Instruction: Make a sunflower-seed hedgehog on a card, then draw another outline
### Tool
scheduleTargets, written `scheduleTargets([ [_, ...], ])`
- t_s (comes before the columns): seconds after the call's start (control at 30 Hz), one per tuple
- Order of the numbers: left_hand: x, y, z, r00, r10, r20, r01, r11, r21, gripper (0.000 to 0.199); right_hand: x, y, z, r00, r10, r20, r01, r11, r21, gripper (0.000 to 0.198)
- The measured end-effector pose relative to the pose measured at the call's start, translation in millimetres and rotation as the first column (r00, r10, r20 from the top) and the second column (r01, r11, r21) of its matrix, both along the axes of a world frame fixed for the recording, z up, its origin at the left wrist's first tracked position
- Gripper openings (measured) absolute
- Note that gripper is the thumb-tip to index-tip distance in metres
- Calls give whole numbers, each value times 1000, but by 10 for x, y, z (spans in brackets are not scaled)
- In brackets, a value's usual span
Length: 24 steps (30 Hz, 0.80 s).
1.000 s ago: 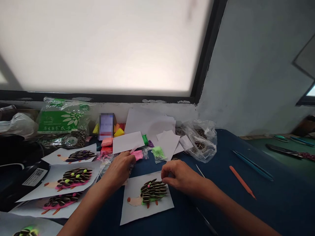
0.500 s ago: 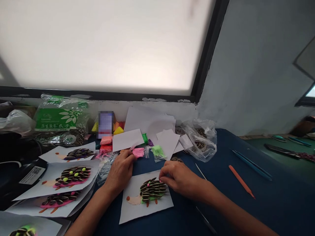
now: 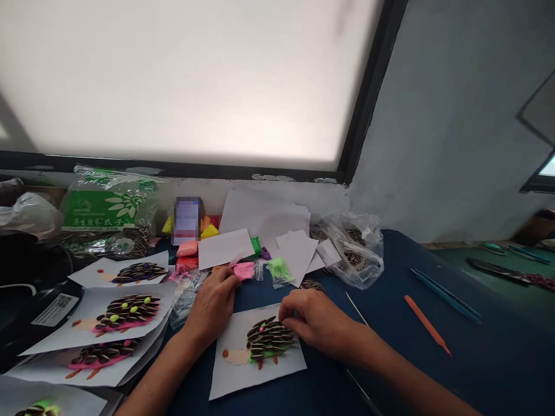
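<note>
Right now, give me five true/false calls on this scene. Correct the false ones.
1. The right hand is at the seed-covered hedgehog on the front card. True.
2. The blue tweezers lie beside the orange tool. True.
3. The orange tool lies left of the front card. False: it lies to the right.
4. The left hand is next to the pink lump. True.
5. The yellow-green-dotted hedgehog sits on green. False: it sits on pink.

A seed-spined, pink-dotted hedgehog (image 3: 269,340) faces left on white paper (image 3: 236,382) lying on the blue tabletop (image 3: 191,388).
</note>
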<state>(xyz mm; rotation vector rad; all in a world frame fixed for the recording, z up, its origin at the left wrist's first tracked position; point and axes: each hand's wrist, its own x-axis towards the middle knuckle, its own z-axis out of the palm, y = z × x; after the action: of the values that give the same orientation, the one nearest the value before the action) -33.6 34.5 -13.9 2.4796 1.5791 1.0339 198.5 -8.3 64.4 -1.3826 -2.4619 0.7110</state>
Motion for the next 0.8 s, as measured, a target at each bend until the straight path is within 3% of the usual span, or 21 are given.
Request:
scheduleTargets([
  [0.8,16,-10,14,1000,4,-13,-4,1000,13,27,-48,-12,-39,997,-20,-69,26,995,91,17],
])
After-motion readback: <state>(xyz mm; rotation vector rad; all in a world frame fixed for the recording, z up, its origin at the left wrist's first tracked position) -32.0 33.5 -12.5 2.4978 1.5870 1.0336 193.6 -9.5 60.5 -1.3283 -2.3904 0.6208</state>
